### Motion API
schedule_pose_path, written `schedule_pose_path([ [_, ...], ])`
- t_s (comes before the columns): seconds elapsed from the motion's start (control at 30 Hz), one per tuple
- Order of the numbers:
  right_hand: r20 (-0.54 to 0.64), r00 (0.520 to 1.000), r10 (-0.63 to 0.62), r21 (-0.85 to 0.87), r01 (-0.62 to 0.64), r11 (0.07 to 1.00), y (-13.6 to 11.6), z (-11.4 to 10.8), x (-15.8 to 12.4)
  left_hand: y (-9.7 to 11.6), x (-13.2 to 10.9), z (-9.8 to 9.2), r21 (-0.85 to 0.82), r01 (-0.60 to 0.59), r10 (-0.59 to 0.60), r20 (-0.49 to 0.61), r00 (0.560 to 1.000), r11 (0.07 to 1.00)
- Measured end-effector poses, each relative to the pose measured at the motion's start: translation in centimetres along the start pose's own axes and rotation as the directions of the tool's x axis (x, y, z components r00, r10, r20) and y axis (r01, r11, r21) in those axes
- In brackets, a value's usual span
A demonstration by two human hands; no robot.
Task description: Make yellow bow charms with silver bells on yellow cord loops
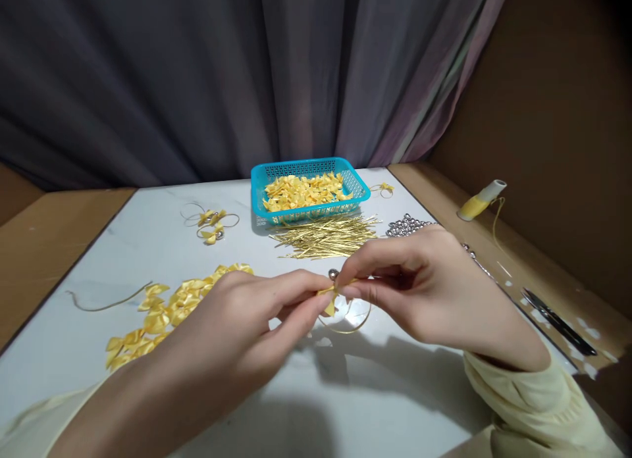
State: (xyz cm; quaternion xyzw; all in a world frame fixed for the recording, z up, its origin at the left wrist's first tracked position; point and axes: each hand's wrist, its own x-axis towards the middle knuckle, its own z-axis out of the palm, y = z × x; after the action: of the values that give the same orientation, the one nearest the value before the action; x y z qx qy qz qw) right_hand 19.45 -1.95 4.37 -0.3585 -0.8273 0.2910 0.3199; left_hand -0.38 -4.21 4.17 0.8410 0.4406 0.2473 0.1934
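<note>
Between my two hands, above the white tabletop, is a yellow ribbon bow (330, 306). My left hand (269, 306) pinches the bow from the left with thumb and forefinger. From the other side my right hand (412, 283) closes thumb and forefinger at the bow's middle, by a small silver bell (333, 274). A thin gold cord (356, 328) loops below the fingers. The exact spot where the right fingertips grip is partly hidden. Beyond the hands lies a heap of cut gold cords (326, 237), with silver bells (407, 226) piled right of it.
A turquoise basket (311, 214) of yellow bows stands at the back. More bows (182, 300) lie at left, near a loose cord (106, 306) and finished-looking bow loops (212, 228). On the right are a thread spool (481, 200) and black-handled snips (560, 323) among scraps.
</note>
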Motion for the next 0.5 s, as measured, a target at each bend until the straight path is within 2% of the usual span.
schedule_pose_path([
  [0.2,-0.008,1.000,0.007,-0.012,-0.007,1.000,0.01,-0.02,0.12,-0.38,0.25,-0.41,0.084,-0.156,0.156,0.007,0.988,0.984],
  [0.5,-0.007,1.000,0.017,0.002,-0.017,1.000,0.17,-0.05,0.00,-0.41,-0.58,-0.37,0.182,-0.082,0.057,0.140,0.989,0.980],
])
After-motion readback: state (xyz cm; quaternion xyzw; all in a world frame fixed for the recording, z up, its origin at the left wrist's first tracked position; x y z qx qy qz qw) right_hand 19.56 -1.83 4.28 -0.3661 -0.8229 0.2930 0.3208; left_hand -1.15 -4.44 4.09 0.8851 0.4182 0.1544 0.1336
